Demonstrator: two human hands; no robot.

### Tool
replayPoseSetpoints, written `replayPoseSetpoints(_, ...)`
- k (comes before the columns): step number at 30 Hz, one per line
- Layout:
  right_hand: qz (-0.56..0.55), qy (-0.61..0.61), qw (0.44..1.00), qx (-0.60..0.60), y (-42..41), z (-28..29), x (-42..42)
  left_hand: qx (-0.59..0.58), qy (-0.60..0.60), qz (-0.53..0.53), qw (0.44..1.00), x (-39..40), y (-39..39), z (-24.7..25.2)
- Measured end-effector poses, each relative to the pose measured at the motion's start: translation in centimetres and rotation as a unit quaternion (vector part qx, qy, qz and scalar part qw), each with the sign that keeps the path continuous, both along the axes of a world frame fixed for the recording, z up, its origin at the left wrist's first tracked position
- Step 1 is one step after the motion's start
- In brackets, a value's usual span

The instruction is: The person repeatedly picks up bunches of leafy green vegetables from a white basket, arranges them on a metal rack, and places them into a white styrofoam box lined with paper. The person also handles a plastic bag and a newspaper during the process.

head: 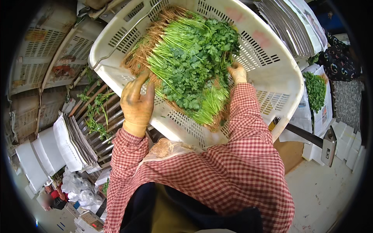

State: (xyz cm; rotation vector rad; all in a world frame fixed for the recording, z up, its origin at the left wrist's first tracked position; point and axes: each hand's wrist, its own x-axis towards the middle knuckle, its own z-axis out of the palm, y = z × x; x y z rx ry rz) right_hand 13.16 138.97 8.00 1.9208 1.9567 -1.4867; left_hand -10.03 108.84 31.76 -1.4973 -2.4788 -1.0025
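A large white plastic crate (201, 142) with slotted walls and a wire handle (122, 40) is before me. Rooted green herbs that look like coriander (195, 58) lie inside, mostly with brown roots (142, 52) to the left and leaves to the right. A smaller bunch (214, 100) lies at the near side, its roots towards me. My left hand (138, 99), in a stained yellowish glove, is over the crate's left rim. Its fingers are apart beside the roots. My right hand (238, 72), similarly covered, touches the leaves' right edge; its grip is partly hidden.
Stacked printed paper stands at upper right (294, 26) and left (75, 142). Stained crates (43, 52) line the left, near metal bars (102, 128) with loose stems. More herbs (314, 90) lie on paper at right. People are at lower left (58, 199) and upper right (339, 62).
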Motion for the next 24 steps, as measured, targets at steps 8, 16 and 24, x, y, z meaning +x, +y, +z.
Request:
replayPoseSetpoints(8,-0.264,0.186,0.946,0.028,0.9,2.3,-2.9,-0.006,0.042,-0.018,0.999,-0.6,0.4,-0.3)
replayPoseSetpoints(16,-0.222,-0.061,0.961,0.155,3.7,-4.4,-4.3,0.013,0.017,-0.033,0.999,-0.1,0.6,0.9)
replayPoseSetpoints(24,-0.598,0.321,0.697,0.232,0.3,-3.3,1.9,0.048,-0.007,-0.024,0.999,-0.4,-0.9,0.6)
